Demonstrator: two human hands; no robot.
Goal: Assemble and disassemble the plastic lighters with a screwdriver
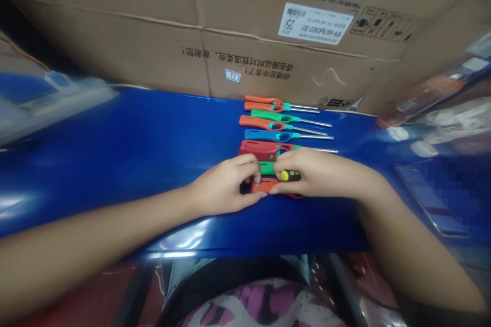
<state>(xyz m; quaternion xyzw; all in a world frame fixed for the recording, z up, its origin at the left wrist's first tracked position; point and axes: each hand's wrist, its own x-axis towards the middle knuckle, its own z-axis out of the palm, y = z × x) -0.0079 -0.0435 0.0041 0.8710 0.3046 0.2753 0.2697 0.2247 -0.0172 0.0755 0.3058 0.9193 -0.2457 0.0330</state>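
Observation:
A row of several long-nosed lighters [282, 121] with orange, green, blue and red handles lies on the blue table [134, 153], metal tips pointing right. My left hand [226, 186] and my right hand [322, 172] meet at the near end of the row. Both are closed on an orange lighter [266, 184], fingers pinching its handle. A green lighter [266, 167] lies just behind it, partly hidden by my fingers. A black piece with a yellow button [288, 175] shows at my right fingers.
A large cardboard box [245, 30] stands along the far edge of the table. Blurred clear plastic packaging [57, 97] lies at the left, and more packaging with lighters [433, 102] at the right. The table's near edge is just before my wrists.

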